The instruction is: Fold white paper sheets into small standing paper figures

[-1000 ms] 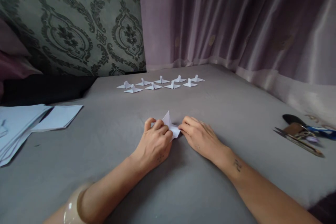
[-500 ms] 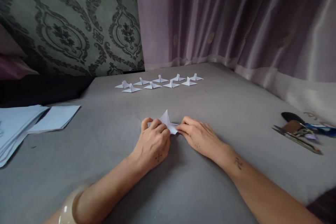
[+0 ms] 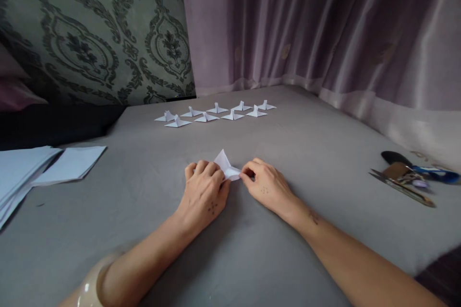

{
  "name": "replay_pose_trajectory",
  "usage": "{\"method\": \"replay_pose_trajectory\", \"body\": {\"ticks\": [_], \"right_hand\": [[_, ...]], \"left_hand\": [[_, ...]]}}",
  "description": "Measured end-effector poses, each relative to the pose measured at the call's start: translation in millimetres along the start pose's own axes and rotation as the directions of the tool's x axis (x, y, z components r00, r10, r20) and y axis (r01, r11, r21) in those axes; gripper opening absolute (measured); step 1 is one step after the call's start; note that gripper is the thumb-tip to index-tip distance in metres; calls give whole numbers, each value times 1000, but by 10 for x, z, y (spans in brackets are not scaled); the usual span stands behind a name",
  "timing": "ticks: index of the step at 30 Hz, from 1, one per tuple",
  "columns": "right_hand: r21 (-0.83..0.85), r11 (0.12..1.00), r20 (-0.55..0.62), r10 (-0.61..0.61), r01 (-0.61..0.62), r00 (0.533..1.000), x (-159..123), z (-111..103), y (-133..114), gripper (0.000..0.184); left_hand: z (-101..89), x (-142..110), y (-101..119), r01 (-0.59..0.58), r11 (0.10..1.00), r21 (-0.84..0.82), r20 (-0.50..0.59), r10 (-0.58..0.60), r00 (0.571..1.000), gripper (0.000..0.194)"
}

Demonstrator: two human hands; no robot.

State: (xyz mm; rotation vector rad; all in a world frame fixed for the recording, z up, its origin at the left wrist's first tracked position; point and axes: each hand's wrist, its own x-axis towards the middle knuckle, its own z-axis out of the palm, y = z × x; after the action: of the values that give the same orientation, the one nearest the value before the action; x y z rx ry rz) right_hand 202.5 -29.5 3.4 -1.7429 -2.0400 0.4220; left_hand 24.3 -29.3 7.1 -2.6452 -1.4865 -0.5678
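Between my two hands is a piece of folded white paper (image 3: 227, 168), with one pointed flap standing up and another part stretching to the right. My left hand (image 3: 205, 187) is closed over its left side, which the fingers hide. The thumb and fingers of my right hand (image 3: 264, 182) pinch the paper's right tip. Farther back on the grey cloth surface (image 3: 230, 259) stand several small folded paper figures (image 3: 205, 117) in two rows, each with flat pointed sides and a raised middle.
At the left lie stacks of white paper sheets (image 3: 70, 165), beside a dark cloth (image 3: 54, 122). On the right are metal thread snips (image 3: 403, 188) and a blue-handled tool (image 3: 435, 172). A purple curtain (image 3: 252, 24) and a patterned wall (image 3: 108, 33) border the back.
My right hand's fingers have drawn into a pinch at the paper's right tip. The left hand still holds the other side. The whole view has shifted slightly.
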Motion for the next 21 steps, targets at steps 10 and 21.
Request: {"method": "replay_pose_trajectory", "body": {"ticks": [10, 21], "right_hand": [[-37, 989, 19, -144, 145, 989, -79, -18, -34, 20], [-48, 988, 46, -146, 148, 988, -123, -72, -48, 23]], "left_hand": [[-28, 6, 2, 18, 995, -98, -13, -20, 1000, 25], [-33, 31, -18, 65, 992, -105, 30, -62, 998, 32]]}}
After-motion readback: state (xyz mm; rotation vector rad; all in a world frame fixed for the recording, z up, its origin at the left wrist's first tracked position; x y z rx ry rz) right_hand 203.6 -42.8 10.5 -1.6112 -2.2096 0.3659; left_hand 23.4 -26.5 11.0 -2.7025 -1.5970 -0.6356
